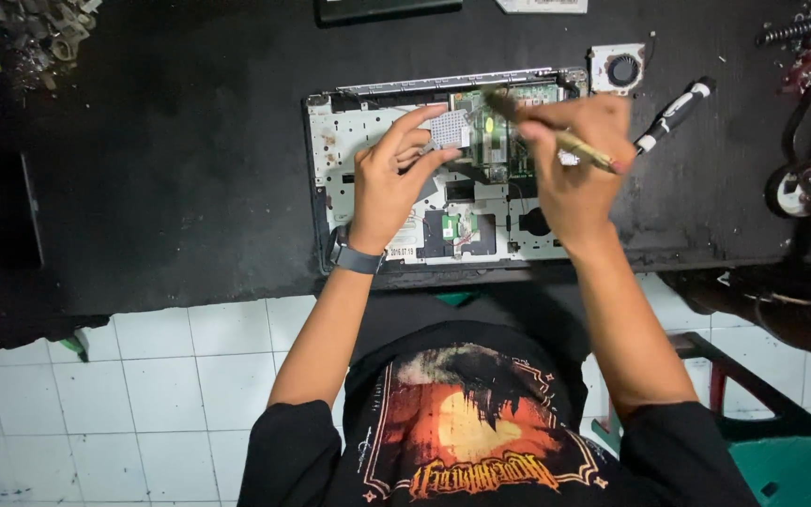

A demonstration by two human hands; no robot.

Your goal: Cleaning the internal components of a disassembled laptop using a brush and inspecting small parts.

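Workpiece: opened laptop base (368,202), silver inner frame exposed, lying flat on the black workbench (171,169) at upper centre of the frame.
Left hand: left hand (389,183) rests over the left-centre of the base; thumb and fingers pinched shut on a small square grey finned part (450,129), lifted slightly above the frame.
Right hand: right hand (574,160) sits over the right-centre of the base, closed around a thin brush (537,127); handle runs out to the lower right past the knuckles, bristle end points to the upper left.
Brush tip: blurred; it lies just beside the grey finned part, above the green circuit board (495,141). Contact cannot be confirmed.
Hands, relation: near each other, not touching.
Wrist: dark watch band (357,258) on the left wrist.
Adjacent items: small square cooling fan (618,69) on the bench just beyond the upper right corner of the base; screwdriver (675,115) with black and white handle lying to the right of the right hand, apart from it.
Periphery: heap of loose metal parts (44,33) at upper left; green stool (781,451) at lower right on white tiled floor (143,394).
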